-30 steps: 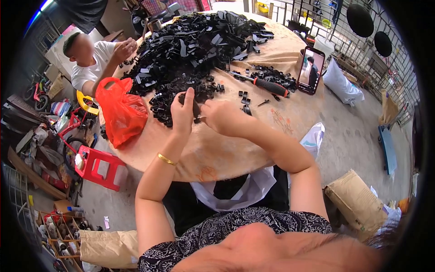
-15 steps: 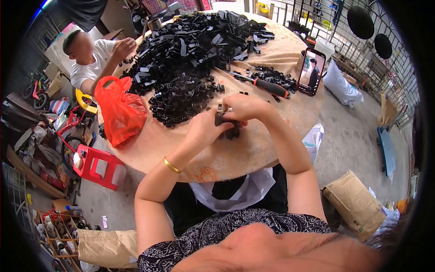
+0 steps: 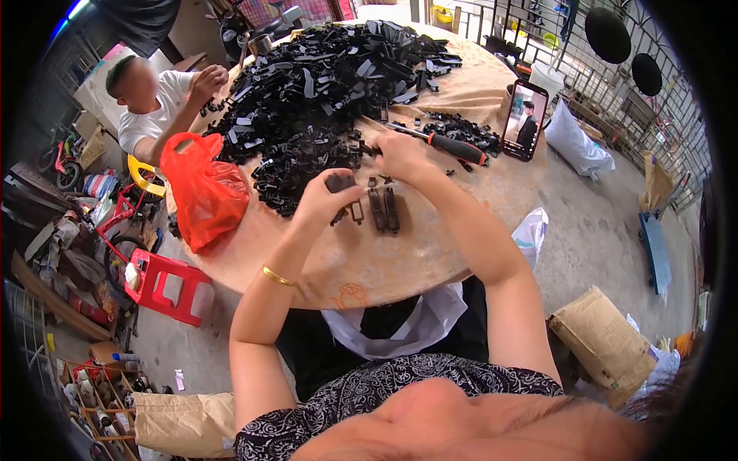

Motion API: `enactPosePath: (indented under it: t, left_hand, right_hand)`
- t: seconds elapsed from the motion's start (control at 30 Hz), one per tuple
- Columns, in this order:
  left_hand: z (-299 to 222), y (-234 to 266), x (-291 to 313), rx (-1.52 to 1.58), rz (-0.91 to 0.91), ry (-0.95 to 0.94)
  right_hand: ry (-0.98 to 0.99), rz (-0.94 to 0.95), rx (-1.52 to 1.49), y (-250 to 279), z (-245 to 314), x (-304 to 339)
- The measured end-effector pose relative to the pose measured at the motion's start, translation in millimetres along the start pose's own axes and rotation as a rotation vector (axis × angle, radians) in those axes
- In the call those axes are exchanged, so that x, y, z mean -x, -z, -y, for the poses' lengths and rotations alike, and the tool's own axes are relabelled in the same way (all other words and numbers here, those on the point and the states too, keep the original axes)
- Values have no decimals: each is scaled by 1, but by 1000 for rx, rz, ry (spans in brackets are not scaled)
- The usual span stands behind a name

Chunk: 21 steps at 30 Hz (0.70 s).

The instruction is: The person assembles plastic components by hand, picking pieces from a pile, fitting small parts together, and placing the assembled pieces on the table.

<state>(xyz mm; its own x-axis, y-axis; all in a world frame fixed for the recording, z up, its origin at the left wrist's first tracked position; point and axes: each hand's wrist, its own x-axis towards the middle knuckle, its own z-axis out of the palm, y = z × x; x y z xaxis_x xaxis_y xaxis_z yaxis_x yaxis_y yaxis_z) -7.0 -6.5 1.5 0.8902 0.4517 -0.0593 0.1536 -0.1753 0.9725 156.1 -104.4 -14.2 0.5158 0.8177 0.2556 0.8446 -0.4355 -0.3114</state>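
Observation:
My left hand (image 3: 317, 201) is closed on a black plastic part (image 3: 339, 182), held between thumb and fingers just above the table. Below its fingers shows a small open black frame piece (image 3: 356, 213); whether that is held or lies on the cloth I cannot tell. Beside it, two long dark plastic pieces (image 3: 383, 210) lie side by side. My right hand (image 3: 406, 159) reaches to the near edge of the heap of small black clips (image 3: 307, 157), its fingertips drawn together at a small dark piece. What they grip is partly hidden.
A big mound of black plastic parts (image 3: 338, 65) covers the far table. Right of my hands lie a screwdriver (image 3: 457, 148) and an upright phone (image 3: 525, 121). A red plastic bag (image 3: 204, 196) sits at the left edge, near a co-worker (image 3: 154, 104). A red stool (image 3: 165, 286) stands below.
My hands have parted. The right moved up to the clips; the left shifted left with a black part. Two long dark pieces now show on the cloth where my hands were together.

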Motion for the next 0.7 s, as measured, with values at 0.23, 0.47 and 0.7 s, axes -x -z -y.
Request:
enactPosePath:
  t: [0.23,0.47,0.7]
  left_hand:
    - [1,21,-9,543,175,136]
    - [7,24,-13,609,129,-11]
    - [0,14,-9,683,38,-92]
  right_hand:
    - [43,-159,-370,10,-12,5]
    - [18,110,-1370,37,38,30]
    - [120,89,-1339,31,47,34]
